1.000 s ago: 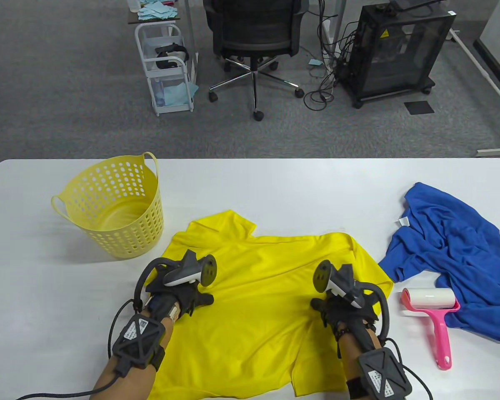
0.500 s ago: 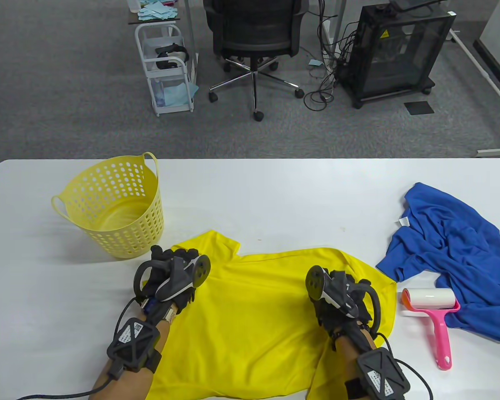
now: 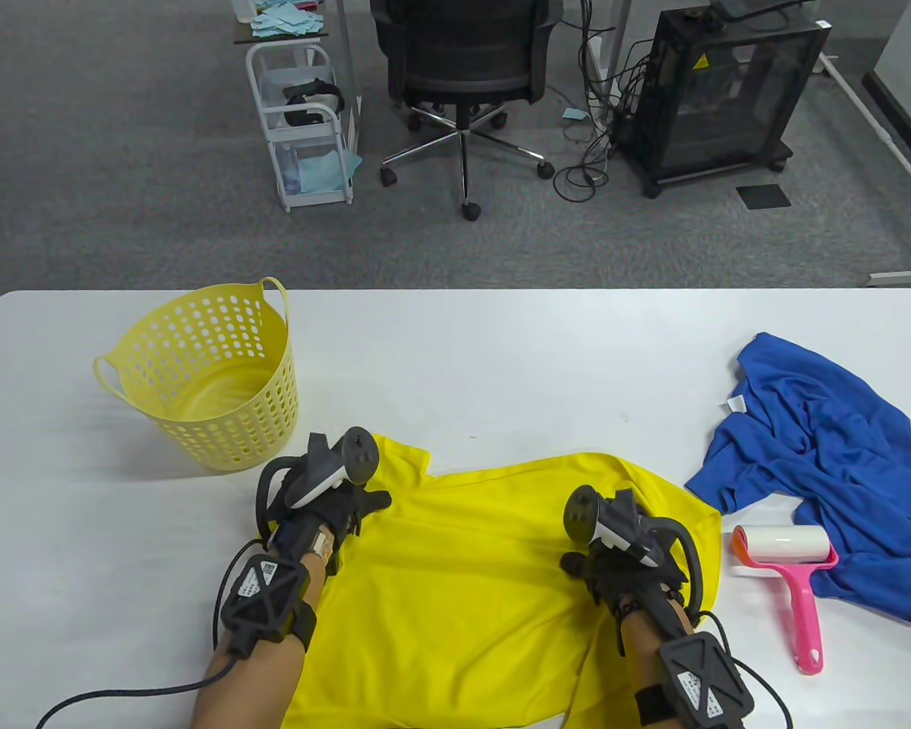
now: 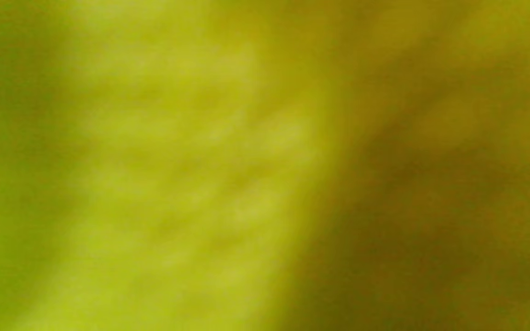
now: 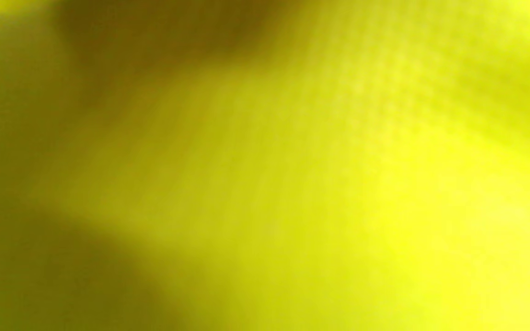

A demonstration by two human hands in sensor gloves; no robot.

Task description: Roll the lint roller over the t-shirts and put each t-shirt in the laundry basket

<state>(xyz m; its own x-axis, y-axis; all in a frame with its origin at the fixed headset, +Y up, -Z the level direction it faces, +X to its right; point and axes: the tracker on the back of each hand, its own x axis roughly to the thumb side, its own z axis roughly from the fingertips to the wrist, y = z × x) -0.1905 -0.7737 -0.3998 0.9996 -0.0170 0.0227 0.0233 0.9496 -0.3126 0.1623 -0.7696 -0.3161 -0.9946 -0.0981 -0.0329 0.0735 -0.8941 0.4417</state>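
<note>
My left wrist view: blurred yellow fabric (image 4: 164,174) fills whole frame, brighter on left, darker shadow on right. My fingers not visible.
</note>
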